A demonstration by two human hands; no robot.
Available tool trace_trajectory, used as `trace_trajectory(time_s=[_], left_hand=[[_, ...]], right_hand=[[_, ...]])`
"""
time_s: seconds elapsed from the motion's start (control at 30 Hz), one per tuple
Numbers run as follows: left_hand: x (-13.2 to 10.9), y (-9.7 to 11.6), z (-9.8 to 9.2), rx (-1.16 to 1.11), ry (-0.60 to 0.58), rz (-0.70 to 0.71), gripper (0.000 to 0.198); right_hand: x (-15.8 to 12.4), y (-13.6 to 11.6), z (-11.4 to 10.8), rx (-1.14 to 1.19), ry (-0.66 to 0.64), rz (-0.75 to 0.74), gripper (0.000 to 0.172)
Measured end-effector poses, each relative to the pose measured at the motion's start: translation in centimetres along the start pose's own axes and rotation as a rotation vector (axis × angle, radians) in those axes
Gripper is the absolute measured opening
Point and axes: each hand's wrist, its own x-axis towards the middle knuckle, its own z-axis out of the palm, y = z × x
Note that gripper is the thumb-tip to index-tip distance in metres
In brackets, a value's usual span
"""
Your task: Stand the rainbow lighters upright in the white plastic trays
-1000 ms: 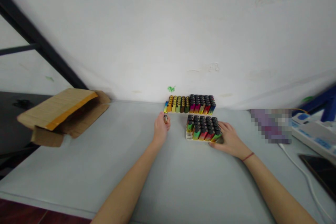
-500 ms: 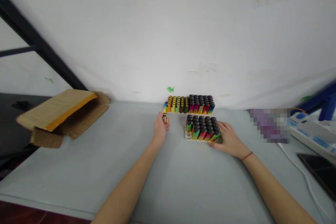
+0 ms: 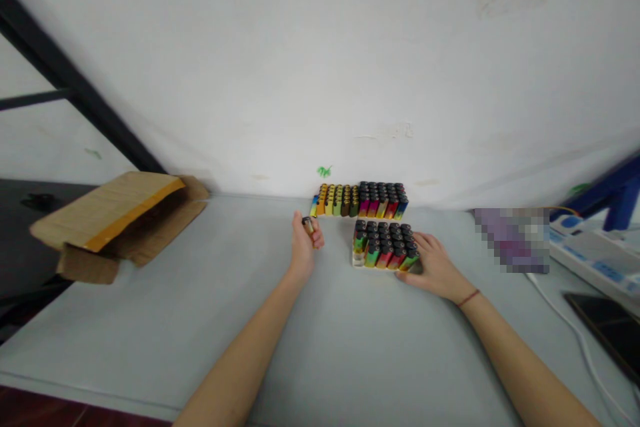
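In my left hand [image 3: 304, 243] a lighter [image 3: 309, 225] is held, its dark metal top showing above the curled fingers. My right hand [image 3: 434, 263] grips the right side of a clear tray [image 3: 359, 260] of lighters, thumb at the front and fingers behind. Black-topped lighters [image 3: 386, 250] with green, red and yellow bodies stand upright in rows there, and the tray's front left corner slot shows no lighter. Behind stand two more blocks against the wall: gold-topped lighters [image 3: 340, 200] at left and black-topped lighters [image 3: 383, 200] at right.
An open cardboard box [image 3: 130, 213] lies on its side at the left of the grey table [image 3: 200, 333]. At the right are a blurred-out purple item [image 3: 513, 243], a white power strip [image 3: 600, 257], a white cable [image 3: 575, 333] and a dark phone [image 3: 607, 327].
The lighter in my left hand has tilted, and its top now points up and left. My right hand and the tray have stayed in place.
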Motion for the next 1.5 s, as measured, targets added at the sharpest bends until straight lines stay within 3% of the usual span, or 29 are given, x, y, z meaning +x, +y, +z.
trace_trajectory(time_s=[0.3,0.43,0.7,0.97,1.5], left_hand=[[-2.1,-2.1,0.6,0.280,-0.275,0.438,0.042],[-2.3,-2.0,0.8,0.405,-0.282,0.553,0.042],[-1.3,-1.8,0.4,0.486,-0.356,0.377,0.036],[-1.0,-2.1,0.0,0.497,-0.398,0.326,0.028],[-1.7,-1.0,-0.3,0.846,-0.591,0.680,0.016]], right_hand=[[0.0,0.1,-0.1,0.014,0.007,-0.016,0.069],[0.0,0.0,-0.2,0.004,0.005,-0.015,0.071],[0.0,0.1,0.0,0.015,0.013,-0.031,0.070],[0.0,0.0,-0.1,0.012,0.016,-0.023,0.068],[0.0,0.0,-0.1,0.001,0.012,-0.027,0.067]])
